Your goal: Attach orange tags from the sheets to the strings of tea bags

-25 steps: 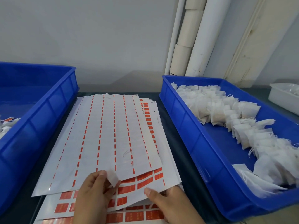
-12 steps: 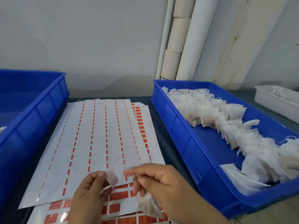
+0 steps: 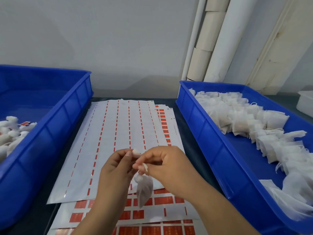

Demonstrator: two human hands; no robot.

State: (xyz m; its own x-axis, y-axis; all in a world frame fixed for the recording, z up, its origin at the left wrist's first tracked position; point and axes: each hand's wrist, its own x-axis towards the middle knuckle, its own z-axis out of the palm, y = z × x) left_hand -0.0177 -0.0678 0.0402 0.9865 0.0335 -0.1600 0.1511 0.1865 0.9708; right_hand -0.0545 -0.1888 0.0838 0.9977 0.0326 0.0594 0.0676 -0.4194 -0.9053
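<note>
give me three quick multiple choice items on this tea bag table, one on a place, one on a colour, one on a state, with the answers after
1. Where is the big pile of untagged tea bags?
A. in the right blue bin
B. on the sheets
C. in the white tray

2. What colour are the tags left on the lower sheets?
A. green
B. orange
C. black

3. What is the right hand doing?
A. lying flat on the sheets
B. reaching into a bin
C. holding a tea bag that hangs below it

Answers:
1 A, the white bags fill the right blue bin.
2 B, orange rectangles show in rows.
3 C, its fingers pinch the string while the left hand holds a peeled tag beside it.
</note>
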